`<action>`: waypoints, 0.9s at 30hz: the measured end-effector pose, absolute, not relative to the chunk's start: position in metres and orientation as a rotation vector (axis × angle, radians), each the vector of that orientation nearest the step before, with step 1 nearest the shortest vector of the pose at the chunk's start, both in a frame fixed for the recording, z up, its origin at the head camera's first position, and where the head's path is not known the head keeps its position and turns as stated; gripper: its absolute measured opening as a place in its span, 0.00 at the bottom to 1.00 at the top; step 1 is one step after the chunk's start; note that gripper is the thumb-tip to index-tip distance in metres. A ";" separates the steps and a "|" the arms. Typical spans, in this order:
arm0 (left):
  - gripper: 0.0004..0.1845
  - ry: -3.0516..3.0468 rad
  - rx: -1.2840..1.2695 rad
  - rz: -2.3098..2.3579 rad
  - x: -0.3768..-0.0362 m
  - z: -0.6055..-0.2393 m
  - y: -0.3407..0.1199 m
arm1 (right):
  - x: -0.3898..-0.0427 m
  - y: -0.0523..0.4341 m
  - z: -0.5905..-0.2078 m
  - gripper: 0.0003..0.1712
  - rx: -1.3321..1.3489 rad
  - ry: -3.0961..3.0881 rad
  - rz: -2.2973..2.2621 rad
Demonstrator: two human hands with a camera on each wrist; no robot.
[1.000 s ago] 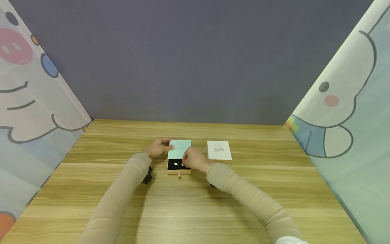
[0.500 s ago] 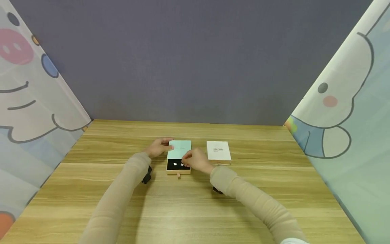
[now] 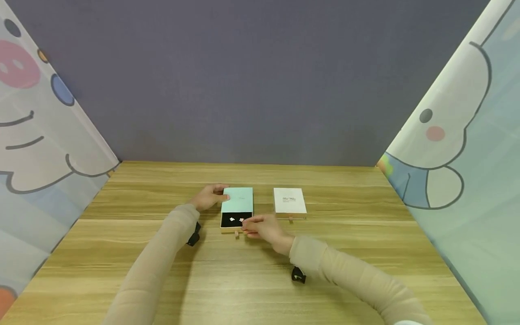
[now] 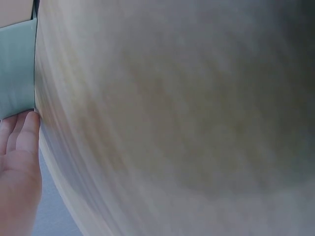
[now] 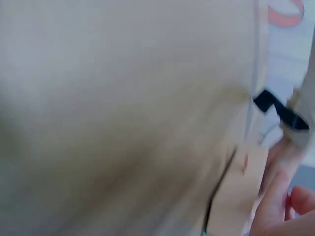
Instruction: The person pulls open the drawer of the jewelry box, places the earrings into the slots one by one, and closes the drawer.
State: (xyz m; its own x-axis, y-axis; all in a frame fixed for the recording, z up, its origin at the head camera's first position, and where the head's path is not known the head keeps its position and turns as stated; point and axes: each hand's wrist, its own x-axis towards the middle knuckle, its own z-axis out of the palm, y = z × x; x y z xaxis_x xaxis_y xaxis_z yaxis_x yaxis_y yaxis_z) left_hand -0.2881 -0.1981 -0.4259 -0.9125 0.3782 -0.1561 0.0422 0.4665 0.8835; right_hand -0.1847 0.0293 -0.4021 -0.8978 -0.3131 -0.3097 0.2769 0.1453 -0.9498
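Note:
A mint-green jewelry box [image 3: 237,200] stands on the wooden table with its drawer [image 3: 225,228] pulled out toward me. Two small pale earrings [image 3: 237,220] sit on the black lining inside. My left hand [image 3: 207,197] holds the box at its left side, thumb on the top; the left wrist view shows its fingers against the green sleeve [image 4: 17,69]. My right hand [image 3: 266,229] is at the drawer's front right corner, fingertips touching or very near it, nothing held. In the right wrist view it lies beside the drawer's front [image 5: 236,191].
To the right stands a white box [image 3: 290,200] with printed lettering and a small front tab. The wooden table [image 3: 227,280] ends at a grey wall behind; cartoon-printed curtains hang on both sides. Each wrist carries a black strapped device [image 3: 298,274].
My right hand has drawn back from the right earring and come forward to the drawer's front right corner, uncovering both earrings. The left hand keeps its hold on the box.

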 end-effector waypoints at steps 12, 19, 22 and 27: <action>0.32 2.365 0.350 1.445 -0.288 -0.429 -0.199 | -0.165 0.020 -0.425 0.14 0.134 1.888 -1.843; 0.32 2.370 0.356 1.450 -0.288 -0.430 -0.200 | -0.160 0.002 -0.431 0.14 0.174 1.890 -1.932; 0.31 2.379 0.355 1.441 -0.287 -0.427 -0.199 | -0.160 -0.003 -0.432 0.13 0.211 1.883 -1.958; 0.30 2.381 0.343 1.444 -0.286 -0.425 -0.198 | -0.161 -0.009 -0.432 0.12 0.270 1.869 -2.002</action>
State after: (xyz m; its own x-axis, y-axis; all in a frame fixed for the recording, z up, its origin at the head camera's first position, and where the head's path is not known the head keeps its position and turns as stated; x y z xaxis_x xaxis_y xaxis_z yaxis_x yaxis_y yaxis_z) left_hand -0.2858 -0.1981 -0.4251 -0.9150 0.3713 -0.1576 0.0318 0.4560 0.8894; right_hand -0.1606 -0.0090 -0.4316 -0.9065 -0.1482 -0.3954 0.4046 -0.0371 -0.9137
